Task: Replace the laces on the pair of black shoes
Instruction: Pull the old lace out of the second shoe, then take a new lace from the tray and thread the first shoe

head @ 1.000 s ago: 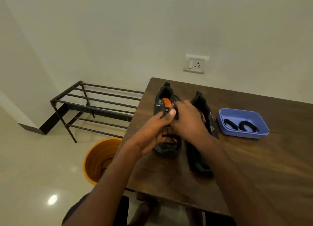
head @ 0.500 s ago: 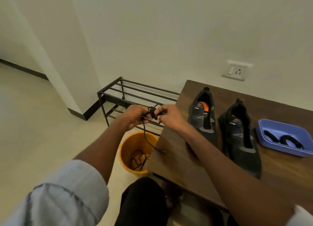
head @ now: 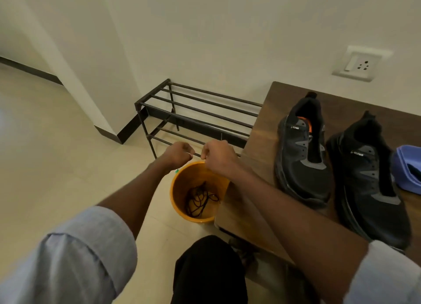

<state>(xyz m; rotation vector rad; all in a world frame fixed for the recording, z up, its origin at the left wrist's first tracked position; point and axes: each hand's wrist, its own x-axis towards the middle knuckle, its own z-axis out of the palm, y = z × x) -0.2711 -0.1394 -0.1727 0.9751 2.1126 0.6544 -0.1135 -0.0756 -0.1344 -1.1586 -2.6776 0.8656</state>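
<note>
Laces, tangled black cords, lie in the round orange plastic bucket below both curled, seemingly empty hands, left and right; next, probably fresh laces.

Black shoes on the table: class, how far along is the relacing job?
Done: both black shoes are unlaced; old laces lie in the orange bucket. In hand: nothing visible; left hand and right hand hover above it. Left: threading laces from the blue tray.
</note>
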